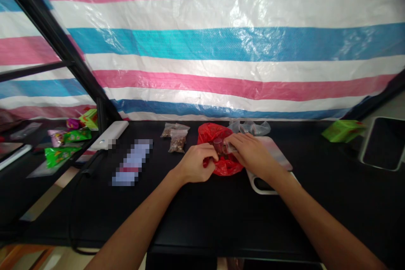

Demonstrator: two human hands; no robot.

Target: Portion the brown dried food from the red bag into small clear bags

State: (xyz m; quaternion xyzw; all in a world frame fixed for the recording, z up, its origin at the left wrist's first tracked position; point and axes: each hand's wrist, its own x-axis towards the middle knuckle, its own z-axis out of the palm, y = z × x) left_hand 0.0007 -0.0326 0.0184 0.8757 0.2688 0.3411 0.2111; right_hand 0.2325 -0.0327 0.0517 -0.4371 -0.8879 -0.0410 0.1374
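A red plastic bag (226, 168) lies opened out on the black table, with a small clear cup (218, 143) and dark bits inside it. At its left side my left hand (196, 163) is curled closed, thumb and fingertips meeting over the bag; what they pinch is hidden. From the right, my right hand (253, 154) reaches over the bag, its fingers bent down around a small clear plastic bag (230, 148), mostly covered by them. Behind my left hand lie several small zip bags (178, 140) filled with brown bits.
Under my right forearm sits a pale flat board with a handle (264, 191). Crumpled clear plastic (249, 127) lies behind. Left are a blurred-out phone-like item (134, 162), a white power strip (110, 135) and snack packets (60, 156). Right are a green packet (343, 130) and a white-framed device (384, 143).
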